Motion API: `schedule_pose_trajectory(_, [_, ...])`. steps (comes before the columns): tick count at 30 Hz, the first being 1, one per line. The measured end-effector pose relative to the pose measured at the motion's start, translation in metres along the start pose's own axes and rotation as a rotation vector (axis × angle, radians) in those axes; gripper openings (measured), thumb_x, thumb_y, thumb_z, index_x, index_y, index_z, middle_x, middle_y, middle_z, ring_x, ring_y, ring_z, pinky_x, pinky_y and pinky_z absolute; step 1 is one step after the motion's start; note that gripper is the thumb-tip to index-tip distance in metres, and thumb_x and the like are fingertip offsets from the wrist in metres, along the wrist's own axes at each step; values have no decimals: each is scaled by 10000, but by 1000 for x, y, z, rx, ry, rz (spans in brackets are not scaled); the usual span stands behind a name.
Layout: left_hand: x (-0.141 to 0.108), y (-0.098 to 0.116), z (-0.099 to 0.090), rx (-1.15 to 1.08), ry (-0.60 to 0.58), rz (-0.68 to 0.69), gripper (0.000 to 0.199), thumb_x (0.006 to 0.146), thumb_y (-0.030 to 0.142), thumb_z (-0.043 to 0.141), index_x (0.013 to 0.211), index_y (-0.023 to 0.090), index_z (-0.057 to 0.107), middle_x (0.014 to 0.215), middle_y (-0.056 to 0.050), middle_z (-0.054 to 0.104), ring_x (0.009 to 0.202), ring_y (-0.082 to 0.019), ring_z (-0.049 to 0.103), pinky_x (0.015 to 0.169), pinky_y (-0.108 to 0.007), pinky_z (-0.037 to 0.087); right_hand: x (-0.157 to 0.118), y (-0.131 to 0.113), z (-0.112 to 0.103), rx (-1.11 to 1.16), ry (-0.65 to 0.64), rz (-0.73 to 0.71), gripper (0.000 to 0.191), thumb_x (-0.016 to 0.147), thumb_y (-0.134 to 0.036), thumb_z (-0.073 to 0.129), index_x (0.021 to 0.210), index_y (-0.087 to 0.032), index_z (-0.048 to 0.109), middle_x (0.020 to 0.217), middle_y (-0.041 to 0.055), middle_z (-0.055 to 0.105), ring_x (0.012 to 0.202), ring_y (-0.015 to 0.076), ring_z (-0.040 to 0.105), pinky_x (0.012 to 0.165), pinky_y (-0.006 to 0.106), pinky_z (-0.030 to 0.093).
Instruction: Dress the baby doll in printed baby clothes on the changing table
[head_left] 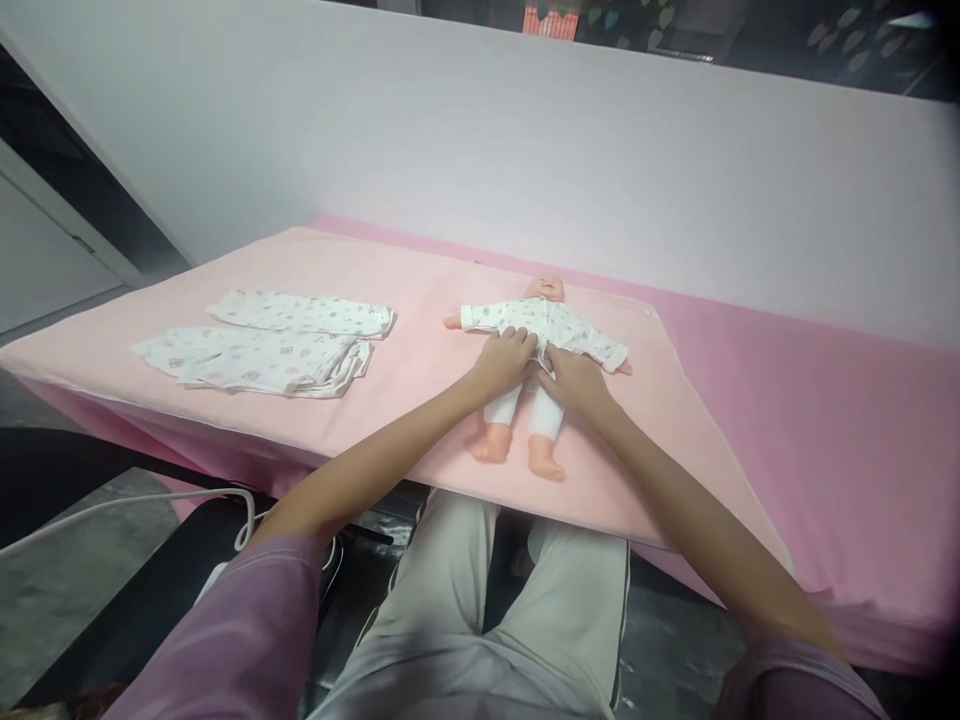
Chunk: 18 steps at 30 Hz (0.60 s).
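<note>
A baby doll (551,290) lies on its back on the pink-covered table, arms spread and feet toward me. It wears a white long-sleeved shirt (536,318) with a small print, and white trousers (547,415); both feet are bare. My left hand (506,362) has its fingers curled over the shirt's front at the waist. Close beside it, my right hand (574,380) pinches the shirt's lower edge between thumb and fingers. The exact bit of cloth in my fingertips is partly hidden.
Folded white printed baby clothes (262,358) lie on the left of the pink table cover (420,400). A white partition (525,160) stands behind the table. A white cable (150,497) runs past a black chair (157,585) at lower left.
</note>
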<state>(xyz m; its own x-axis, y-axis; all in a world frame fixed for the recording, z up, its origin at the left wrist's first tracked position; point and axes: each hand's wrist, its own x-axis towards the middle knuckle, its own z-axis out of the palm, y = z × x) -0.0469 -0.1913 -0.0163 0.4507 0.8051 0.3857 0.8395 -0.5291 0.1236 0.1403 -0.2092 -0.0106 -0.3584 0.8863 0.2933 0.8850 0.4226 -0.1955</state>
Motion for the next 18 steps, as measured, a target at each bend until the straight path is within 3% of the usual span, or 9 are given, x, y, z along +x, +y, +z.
schedule_pose_trajectory(3, [5, -38, -8, -236, 49, -203, 396, 1157, 482, 400, 1156, 200, 679, 1039, -182, 786, 993, -365, 758, 892, -553, 562, -2, 32, -15, -6, 150, 72, 222, 1064, -398, 498, 908, -249, 553, 738, 70, 644, 663, 248, 532, 644, 352, 253])
schedule_pose_trajectory(6, [-14, -113, -17, -380, 235, -421, 798, 1067, 876, 247, 994, 243, 727, 901, -193, 765, 972, -379, 781, 893, -590, 566, -29, 95, -29, -7, 325, 247, 315, 1075, -463, 471, 832, -270, 521, 658, 44, 570, 610, 233, 490, 639, 357, 293])
schedule_pose_trajectory(8, [-36, -162, -18, -390, 270, -398, 952, 950, 1025, 229, 853, 214, 718, 850, -191, 742, 1120, -390, 792, 977, -576, 561, -58, 139, -29, -3, 284, 352, 348, 1046, -490, 496, 769, -282, 475, 629, 39, 545, 593, 237, 477, 643, 369, 346])
schedule_pose_trajectory(10, [-55, -192, -14, -327, 259, -440, 1014, 898, 1054, 204, 766, 177, 695, 852, -200, 727, 1271, -403, 745, 1064, -576, 520, -85, 175, -20, 26, 180, 447, 339, 978, -545, 587, 778, -286, 500, 717, 72, 644, 668, 281, 573, 678, 405, 440])
schedule_pose_trajectory(12, [-59, -199, -8, -248, 231, -531, 943, 929, 993, 309, 794, 145, 699, 969, -224, 743, 1339, -433, 687, 1106, -621, 477, -98, 194, -6, 46, 224, 434, 305, 928, -573, 645, 900, -275, 582, 935, 136, 741, 845, 349, 665, 794, 492, 538])
schedule_pose_trajectory(14, [-46, -186, 0, -200, 210, -563, 735, 1006, 814, 482, 942, 123, 726, 1182, -257, 744, 1357, -460, 646, 1121, -673, 456, -94, 197, 7, 56, 308, 369, 355, 927, -584, 649, 1048, -250, 634, 1112, 185, 751, 1003, 394, 684, 937, 585, 567])
schedule_pose_trajectory(16, [-20, -162, 9, -190, 197, -495, 491, 1057, 586, 564, 1133, 130, 731, 1378, -263, 702, 1384, -453, 614, 1146, -678, 459, -72, 187, 15, 74, 369, 292, 430, 959, -586, 616, 1190, -225, 658, 1226, 211, 733, 1115, 410, 673, 1040, 636, 553])
schedule_pose_trajectory(18, [10, -136, 20, -198, 177, -388, 406, 1073, 459, 569, 1301, 153, 707, 1511, -223, 661, 1436, -413, 585, 1196, -625, 462, -41, 171, 17, 107, 380, 217, 518, 995, -577, 572, 1340, -200, 656, 1334, 230, 708, 1217, 413, 653, 1114, 650, 532])
